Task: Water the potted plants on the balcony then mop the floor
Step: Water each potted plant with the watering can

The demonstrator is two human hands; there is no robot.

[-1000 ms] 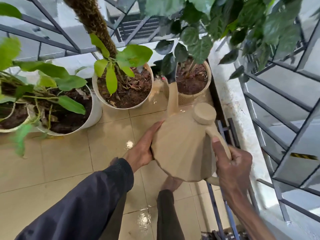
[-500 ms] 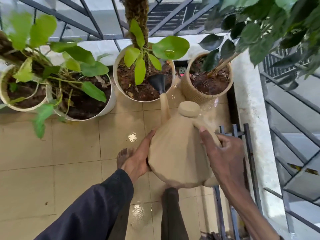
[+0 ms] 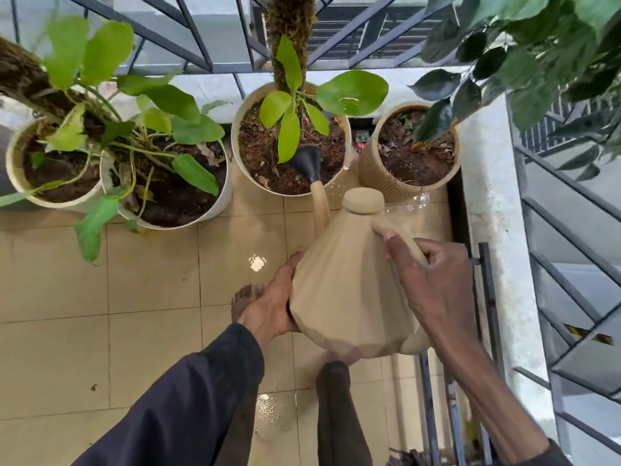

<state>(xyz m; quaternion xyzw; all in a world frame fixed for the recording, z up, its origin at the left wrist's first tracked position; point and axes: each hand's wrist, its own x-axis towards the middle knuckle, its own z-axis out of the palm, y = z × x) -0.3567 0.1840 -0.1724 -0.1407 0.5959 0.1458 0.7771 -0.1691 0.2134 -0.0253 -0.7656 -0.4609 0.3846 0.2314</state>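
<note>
I hold a beige faceted watering can (image 3: 346,290) in both hands. My right hand (image 3: 433,284) grips its handle at the upper right. My left hand (image 3: 272,307) presses flat against the can's left side. The can's spout ends in a black rose (image 3: 307,161) that hangs over the soil of the middle white pot (image 3: 240,163), which holds a moss pole and light green leaves. To the right stands a ribbed beige pot (image 3: 373,176) with a dark-leaved plant. Two more white pots, one (image 3: 221,196) and another (image 3: 15,169), stand at the left.
The tiled floor (image 3: 151,280) has wet patches near my bare foot (image 3: 243,297) and beside the ribbed pot. A metal railing (image 3: 201,38) runs behind the pots and another (image 3: 571,264) on the right, above a white ledge (image 3: 487,196). A dark metal frame (image 3: 487,297) leans by the ledge.
The can's spout has swung left from the ribbed pot to the middle pot. The view has shifted so more pots at the left show. Both hands keep their hold.
</note>
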